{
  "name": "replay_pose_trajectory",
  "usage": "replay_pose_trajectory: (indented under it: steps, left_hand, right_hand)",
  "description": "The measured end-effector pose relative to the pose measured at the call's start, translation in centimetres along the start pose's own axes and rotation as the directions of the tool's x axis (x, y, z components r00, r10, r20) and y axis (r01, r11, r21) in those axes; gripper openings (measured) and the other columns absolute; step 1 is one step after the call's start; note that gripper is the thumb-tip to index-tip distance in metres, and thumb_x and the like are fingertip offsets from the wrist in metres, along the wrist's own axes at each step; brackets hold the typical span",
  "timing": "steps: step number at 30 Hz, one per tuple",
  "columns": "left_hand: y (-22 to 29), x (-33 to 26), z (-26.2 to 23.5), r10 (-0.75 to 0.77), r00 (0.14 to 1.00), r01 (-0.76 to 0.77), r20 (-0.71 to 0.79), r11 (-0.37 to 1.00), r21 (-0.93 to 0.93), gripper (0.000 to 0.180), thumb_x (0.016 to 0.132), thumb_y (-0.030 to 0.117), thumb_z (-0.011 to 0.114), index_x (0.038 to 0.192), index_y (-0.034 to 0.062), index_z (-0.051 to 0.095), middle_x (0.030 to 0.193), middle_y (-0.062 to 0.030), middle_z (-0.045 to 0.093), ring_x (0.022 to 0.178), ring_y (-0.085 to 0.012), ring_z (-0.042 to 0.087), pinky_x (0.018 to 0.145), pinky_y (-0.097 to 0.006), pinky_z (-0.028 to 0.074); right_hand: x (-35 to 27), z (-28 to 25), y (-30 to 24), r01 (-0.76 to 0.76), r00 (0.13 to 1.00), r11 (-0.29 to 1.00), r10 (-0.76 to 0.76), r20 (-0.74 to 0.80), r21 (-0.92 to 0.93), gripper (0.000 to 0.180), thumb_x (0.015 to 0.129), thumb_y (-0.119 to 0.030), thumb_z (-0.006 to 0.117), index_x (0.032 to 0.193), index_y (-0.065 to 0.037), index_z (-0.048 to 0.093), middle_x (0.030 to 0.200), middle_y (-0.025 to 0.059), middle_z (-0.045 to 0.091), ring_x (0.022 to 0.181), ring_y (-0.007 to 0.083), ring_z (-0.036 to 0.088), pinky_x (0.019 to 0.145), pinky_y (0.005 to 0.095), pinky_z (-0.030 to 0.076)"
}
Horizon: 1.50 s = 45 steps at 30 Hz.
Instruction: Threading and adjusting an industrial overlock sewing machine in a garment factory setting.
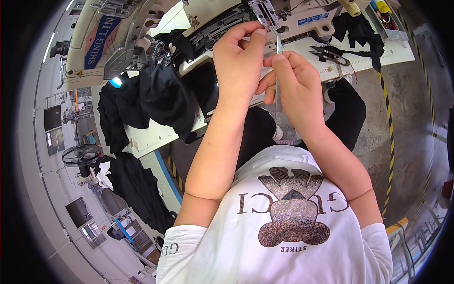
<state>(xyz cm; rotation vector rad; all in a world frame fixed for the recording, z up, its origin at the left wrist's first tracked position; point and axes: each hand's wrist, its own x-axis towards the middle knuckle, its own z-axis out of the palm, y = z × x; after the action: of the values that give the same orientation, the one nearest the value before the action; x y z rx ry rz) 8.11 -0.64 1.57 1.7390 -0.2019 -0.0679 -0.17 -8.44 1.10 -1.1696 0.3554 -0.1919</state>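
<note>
My right hand [299,83] grips a pair of metal tweezers [279,48], their tips pointing up at the metal looper or needle parts [265,13] of a sewing machine [295,29]. My left hand [242,56] is right beside it, with thumb and forefinger pinched together close to the same parts. Whatever those fingers hold, perhaps something thin, is too small to make out. Both forearms reach forward over my lap.
Scissors [331,55] lie on the white table [399,53] to the right, near black fabric strips [359,35]. Black cloth [165,94] is heaped at the left beside another machine head [90,42] with a lit lamp [115,82]. A fan [81,155] stands farther left.
</note>
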Motion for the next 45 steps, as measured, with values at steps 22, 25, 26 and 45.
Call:
replay_pose_trajectory:
  steps: [22,25,26,45]
  left_hand:
    - [0.7,0.2,0.0,0.061,0.998,-0.058,-0.013,0.987,0.147,0.023,0.086,0.018,0.071,0.092,-0.0037,0.072,0.069,0.0011,0.061,0.058,-0.0042,0.048,0.051,-0.022,0.038]
    - [0.0,0.4,0.1,0.245,0.968,-0.22,-0.048,0.929,0.297,0.021,0.085,0.017,0.07,0.089,-0.0034,0.072,0.067,0.0011,0.061,0.057,-0.0039,0.048,0.051,-0.022,0.038]
    - [-0.4,0.4,0.1,0.379,0.924,-0.328,-0.052,0.855,0.402,0.019,0.084,0.015,0.069,0.088,-0.0032,0.072,0.067,0.0009,0.061,0.058,-0.0036,0.048,0.052,-0.021,0.038]
    - [-0.7,-0.6,-1.5,-0.082,0.993,0.11,0.089,0.919,-0.378,0.013,0.092,0.011,0.056,0.092,0.002,0.065,0.075,0.0019,0.058,0.062,-0.0039,0.046,0.053,-0.02,0.035]
  right_hand:
    - [-0.6,-0.5,-0.2,-0.05,0.999,0.998,0.049,-0.005,-0.029,0.027,0.099,-0.019,0.05,0.095,0.004,0.062,0.063,0.0094,0.066,0.047,0.0067,0.052,0.046,0.021,0.04]
    - [-1.0,-0.9,0.0,-0.069,0.998,0.997,0.069,-0.001,-0.042,0.027,0.099,-0.02,0.05,0.096,0.004,0.062,0.063,0.0092,0.066,0.047,0.0062,0.052,0.046,0.0205,0.04]
    - [-1.2,-1.0,0.0,-0.068,0.998,0.997,0.068,-0.002,-0.041,0.027,0.099,-0.02,0.05,0.096,0.004,0.062,0.063,0.0092,0.066,0.047,0.0062,0.052,0.046,0.0205,0.04]
    - [-2.4,-2.5,0.6,-0.003,1.0,0.993,0.001,-0.018,-0.12,0.027,0.102,-0.019,0.046,0.099,0.002,0.061,0.07,0.0079,0.067,0.053,0.0052,0.05,0.052,0.0191,0.039]
